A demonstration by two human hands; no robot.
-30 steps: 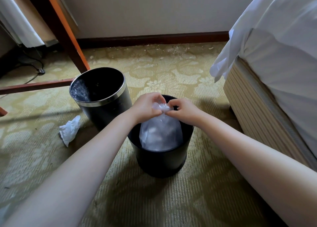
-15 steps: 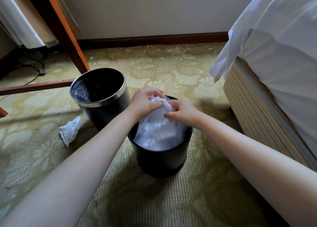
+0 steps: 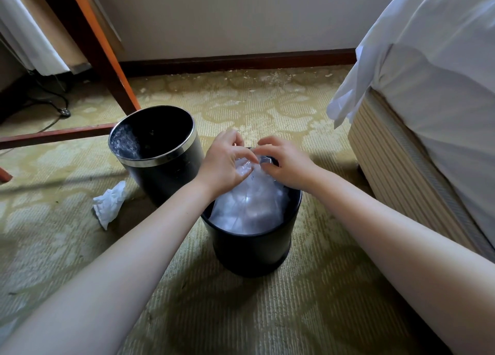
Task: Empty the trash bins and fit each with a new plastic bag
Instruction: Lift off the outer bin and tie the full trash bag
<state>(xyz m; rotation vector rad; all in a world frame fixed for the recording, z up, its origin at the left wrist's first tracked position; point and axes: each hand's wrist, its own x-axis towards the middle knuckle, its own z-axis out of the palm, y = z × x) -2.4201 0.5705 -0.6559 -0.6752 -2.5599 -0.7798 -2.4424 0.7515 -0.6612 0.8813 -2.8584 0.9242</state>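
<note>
A small black bin [image 3: 251, 250] stands on the carpet in front of me with a clear plastic bag [image 3: 249, 207] inside it. The bag's top is gathered above the bin's far rim. My left hand [image 3: 222, 164] pinches the bag's top from the left, and my right hand [image 3: 286, 164] pinches it from the right, fingers curled. A taller black bin [image 3: 160, 161] with a silver rim stands to the left and behind; no bag shows inside it.
A crumpled white tissue [image 3: 109, 203] lies on the carpet left of the bins. A wooden desk leg [image 3: 107, 68] and crossbar rise behind the tall bin, with a cable by the wall. The bed [image 3: 428, 113] with hanging white sheet is at right.
Both hands have shifted on the bag's gathered top, spreading slightly apart. The bag's upper part has loosened and widened. Neither bin has moved.
</note>
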